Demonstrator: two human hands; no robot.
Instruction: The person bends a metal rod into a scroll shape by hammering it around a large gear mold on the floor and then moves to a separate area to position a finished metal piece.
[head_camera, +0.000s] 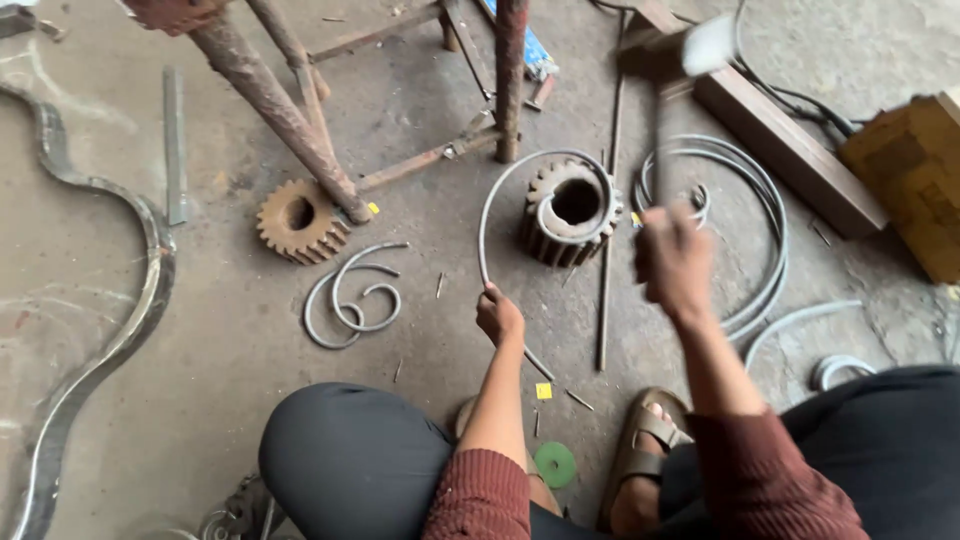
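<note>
Head view, looking down at concrete floor (230, 330) w/ knees in dark trousers at near edge. Left hand (498, 316) closed round grey metal rod (487, 215), gripping it low down; rod curved up & over into a hook wrapped about the top of a rusty gear (570, 215) standing near floor's middle. Right hand (672, 258) raised & blurred, fist closed on handle of a hammer (690, 50), head of it up near far edge, also blurred. Second rusty gear (298, 220) lay flat to the left, touching foot of a rusty stand leg (275, 105). Bent scroll pieces (355, 295) lay just this side of that gear. Coiled grey rods (760, 215) to the right of the hand, wooden beam (790, 150) beyond them. Straight thin rod (606, 270) ran past gear's right side. Long wavy flat bar (120, 290) along left edge. Green disc (555, 464) by sandalled foot (650, 440).
</note>
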